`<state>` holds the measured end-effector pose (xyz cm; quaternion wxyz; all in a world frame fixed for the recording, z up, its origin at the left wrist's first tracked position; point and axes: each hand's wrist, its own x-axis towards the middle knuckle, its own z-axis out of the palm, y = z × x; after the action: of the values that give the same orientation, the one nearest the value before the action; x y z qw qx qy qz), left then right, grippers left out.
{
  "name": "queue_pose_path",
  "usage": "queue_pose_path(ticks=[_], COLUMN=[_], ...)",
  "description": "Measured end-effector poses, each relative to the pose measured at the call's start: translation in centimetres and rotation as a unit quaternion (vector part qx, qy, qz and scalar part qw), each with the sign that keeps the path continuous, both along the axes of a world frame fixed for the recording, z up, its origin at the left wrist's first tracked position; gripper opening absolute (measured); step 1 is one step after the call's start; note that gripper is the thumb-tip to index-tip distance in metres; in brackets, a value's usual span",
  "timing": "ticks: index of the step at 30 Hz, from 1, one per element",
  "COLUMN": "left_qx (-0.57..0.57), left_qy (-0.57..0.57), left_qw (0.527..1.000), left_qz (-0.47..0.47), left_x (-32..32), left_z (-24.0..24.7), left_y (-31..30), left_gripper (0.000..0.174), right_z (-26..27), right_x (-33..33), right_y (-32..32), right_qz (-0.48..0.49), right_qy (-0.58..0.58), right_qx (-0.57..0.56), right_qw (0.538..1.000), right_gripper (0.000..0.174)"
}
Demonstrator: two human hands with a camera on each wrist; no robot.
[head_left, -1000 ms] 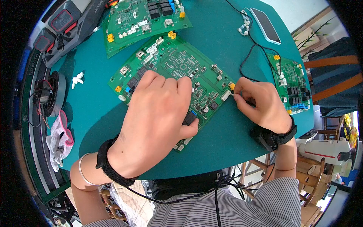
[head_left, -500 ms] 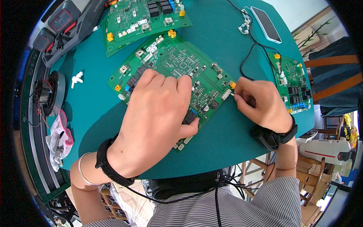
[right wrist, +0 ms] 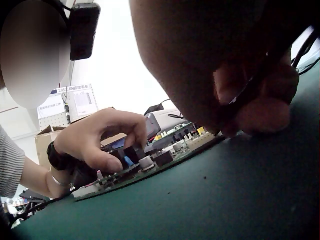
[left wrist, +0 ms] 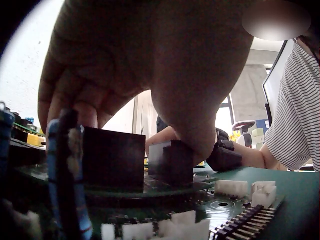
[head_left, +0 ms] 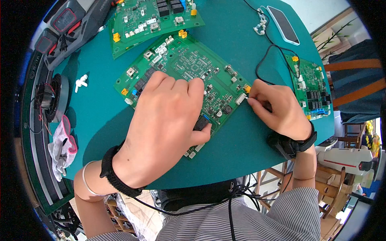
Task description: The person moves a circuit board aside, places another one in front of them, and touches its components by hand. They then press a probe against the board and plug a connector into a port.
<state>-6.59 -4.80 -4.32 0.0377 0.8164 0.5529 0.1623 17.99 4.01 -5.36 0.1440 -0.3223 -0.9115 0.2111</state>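
Note:
A large green circuit board (head_left: 181, 62) lies turned at an angle on the table. My left hand (head_left: 165, 110) arches over it and grips it by the black relay blocks, thumb against a black relay (left wrist: 171, 162). Most of what its fingers touch is hidden under the palm in the head view. At the board's right edge sits a white connector socket (head_left: 241, 99), beside a yellow connector (head_left: 247, 88). My right hand (head_left: 277, 106) pinches a small white piece (head_left: 247, 97) between thumb and index finger, right at that socket. The fingers mostly hide this piece.
Another green board (head_left: 150, 24) overlaps the worked board's far corner. A smaller board (head_left: 307, 82) lies at right, crossed by a black cable (head_left: 259, 66). A phone (head_left: 283, 25), white earbuds (head_left: 81, 83), gloves (head_left: 62, 148) and a round speaker (head_left: 58, 98) are around the table.
Both hands keep their hold and almost their place. The right fingertips have shifted very slightly toward the board's edge, and the board sits a touch higher in the view.

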Motion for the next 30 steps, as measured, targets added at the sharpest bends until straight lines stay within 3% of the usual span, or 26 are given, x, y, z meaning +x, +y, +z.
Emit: queue_pose_path(ticks=[17,30], left_qx=[-0.005,0.001], left_qy=[0.006,0.0], left_qw=[1.0,1.0], left_qz=[0.0,-0.003], left_x=[-0.05,-0.04], left_z=[0.06,0.04], left_y=[-0.04,-0.03], left_gripper=[0.056,0.057], right_z=[-0.33,-0.24], right_x=[-0.15,-0.04], right_y=[0.02,0.11], right_qz=[0.059,0.044], right_qy=[0.028,-0.002], right_qx=[-0.01,0.005], right_qw=[0.998,0.999], right_gripper=[0.011,0.013])
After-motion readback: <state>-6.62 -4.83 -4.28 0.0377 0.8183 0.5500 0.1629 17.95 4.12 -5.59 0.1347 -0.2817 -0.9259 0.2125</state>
